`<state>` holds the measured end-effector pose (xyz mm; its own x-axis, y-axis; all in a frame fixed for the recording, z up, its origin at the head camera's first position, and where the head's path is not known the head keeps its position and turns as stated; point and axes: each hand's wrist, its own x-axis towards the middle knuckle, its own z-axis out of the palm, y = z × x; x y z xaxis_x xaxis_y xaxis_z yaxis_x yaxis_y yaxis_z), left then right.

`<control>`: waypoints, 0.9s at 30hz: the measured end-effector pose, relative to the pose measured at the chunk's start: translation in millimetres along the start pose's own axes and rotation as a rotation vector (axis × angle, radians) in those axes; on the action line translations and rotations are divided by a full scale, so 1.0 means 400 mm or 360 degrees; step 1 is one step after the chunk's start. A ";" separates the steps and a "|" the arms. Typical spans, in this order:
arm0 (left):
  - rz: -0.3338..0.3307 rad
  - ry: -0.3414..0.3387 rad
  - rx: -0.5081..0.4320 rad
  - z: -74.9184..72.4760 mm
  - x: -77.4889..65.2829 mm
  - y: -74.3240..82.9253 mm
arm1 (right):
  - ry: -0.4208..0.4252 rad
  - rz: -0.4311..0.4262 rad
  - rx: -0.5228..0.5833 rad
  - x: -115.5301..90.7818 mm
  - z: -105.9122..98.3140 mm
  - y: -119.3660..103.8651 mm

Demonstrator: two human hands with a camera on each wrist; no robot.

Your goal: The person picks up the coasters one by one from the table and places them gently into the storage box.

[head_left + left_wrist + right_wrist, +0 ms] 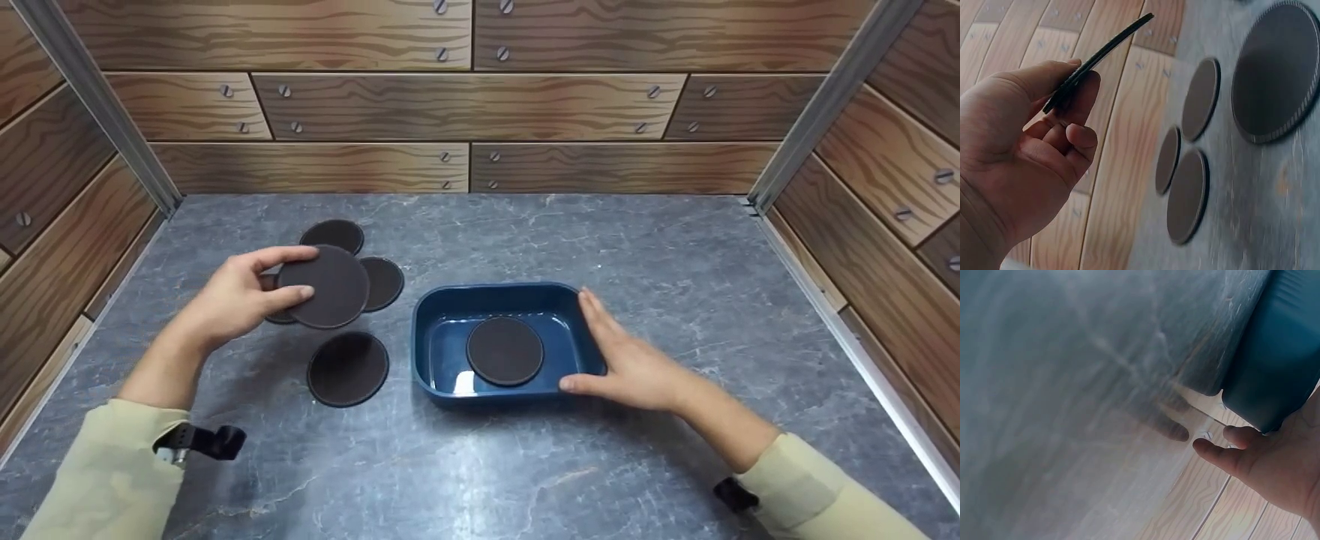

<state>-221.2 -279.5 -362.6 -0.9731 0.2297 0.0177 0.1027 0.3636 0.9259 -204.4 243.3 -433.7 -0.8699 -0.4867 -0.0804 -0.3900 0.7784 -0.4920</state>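
Note:
My left hand (238, 296) pinches a round dark coaster (334, 289) between thumb and fingers, raised over other coasters. In the left wrist view the held coaster (1100, 59) appears edge-on. Below it on the tabletop are a back coaster (332, 234), a right coaster (384, 283) and a left one (281, 316), mostly covered from the head view. A nearer coaster (348, 370) lies by itself. My right hand (637, 371) rests at the right end of a blue rectangular bin (442, 400), fingers straight along its side, thumb on the front rim. One coaster (505, 350) lies flat inside the bin.
The grey marbled tabletop (480, 480) is bounded by wood-patterned panels (472, 105) behind and on both sides. Metal posts (832, 97) stand at the back corners. Dark straps (217, 442) sit at both wrists, over pale sleeves.

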 end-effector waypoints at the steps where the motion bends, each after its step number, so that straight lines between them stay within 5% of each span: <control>1: 0.0014 -0.0007 -0.0013 0.010 0.003 0.008 | -0.0002 -0.0001 0.0000 0.000 0.000 0.000; 11: 0.0268 -0.0124 -0.0023 0.114 0.044 0.078 | -0.0005 0.0008 -0.0028 0.001 -0.004 -0.002; 27: 0.0330 -0.0352 -0.0019 0.297 0.116 0.103 | 0.0006 -0.0012 -0.0034 0.003 0.001 0.002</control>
<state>-237.5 -146.8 -368.3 -0.8630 0.4894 0.1255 0.2908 0.2780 0.9155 -205.5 243.1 -434.4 -0.8679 -0.4913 -0.0734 -0.4030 0.7828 -0.4742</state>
